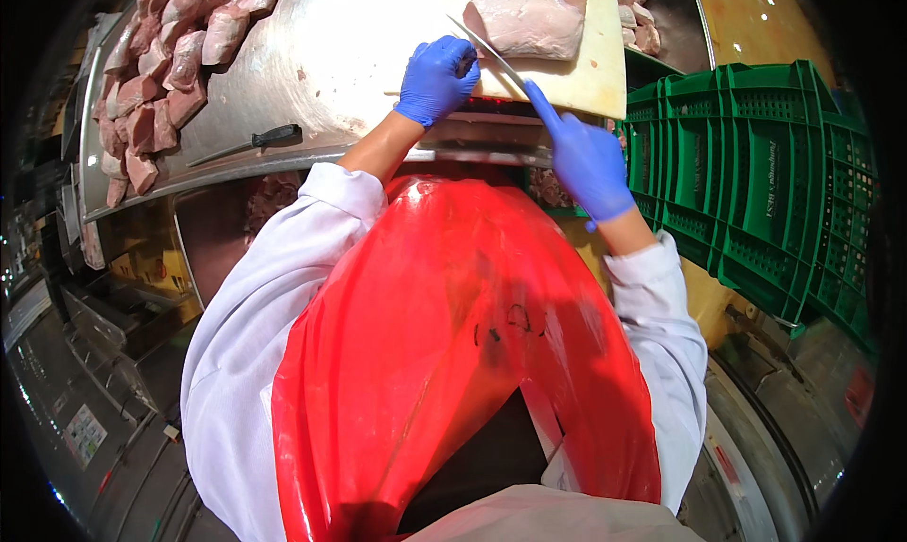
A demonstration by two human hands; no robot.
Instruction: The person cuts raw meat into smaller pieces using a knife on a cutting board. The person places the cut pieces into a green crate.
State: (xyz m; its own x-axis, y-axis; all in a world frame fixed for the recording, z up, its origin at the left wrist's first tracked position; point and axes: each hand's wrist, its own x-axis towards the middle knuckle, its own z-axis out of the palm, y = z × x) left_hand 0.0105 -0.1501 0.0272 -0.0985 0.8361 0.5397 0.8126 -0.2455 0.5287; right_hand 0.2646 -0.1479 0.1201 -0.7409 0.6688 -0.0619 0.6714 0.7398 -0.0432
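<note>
My right hand (588, 164), in a blue glove, grips a knife (491, 52), its index finger stretched along toward the blade. The narrow blade points up and left, over the near left edge of a large pale pink piece of meat (525, 24). That meat lies on a white cutting board (605, 79). My left hand (436, 81), also gloved in blue, is closed beside the blade at the board's near edge. Whatever its curled fingers hold, if anything, is hidden.
Many cut meat pieces (151, 98) are heaped on the steel table (283, 84) at left. A black-handled knife (274, 137) lies near its front edge. Green crates (727, 183) stand at right. Behind them, a metal tray (675, 22) holds more meat. Below the table, a bin contains scraps (272, 202).
</note>
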